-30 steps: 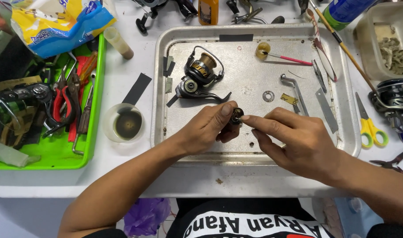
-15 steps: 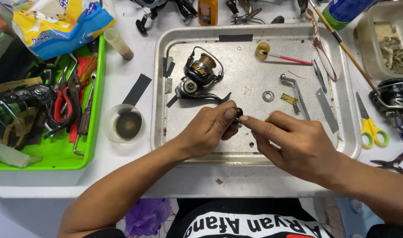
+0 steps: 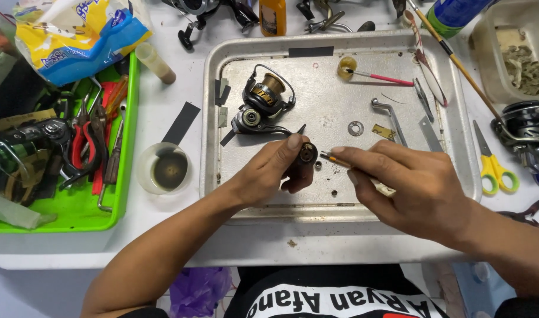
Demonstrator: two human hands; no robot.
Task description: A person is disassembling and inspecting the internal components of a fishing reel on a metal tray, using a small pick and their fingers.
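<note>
Left hand point(image 3: 275, 171) pinching one small round black metal part point(image 3: 307, 153); right hand point(image 3: 410, 182) gripping one thin orange-banded tool point(image 3: 334, 158); over one dull scuffed steel tray point(image 3: 340, 203).

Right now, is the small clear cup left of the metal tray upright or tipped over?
Upright. The clear cup stands on the white table beside the metal tray, open mouth up, dark residue showing in its bottom.

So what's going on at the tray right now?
A person works over a metal tray on a white table. The left hand pinches a small dark round reel part; the right hand points a thin orange-tipped tool at it, tip just short of the part. A fishing reel body, a washer and a crank handle lie apart on the tray.
</note>
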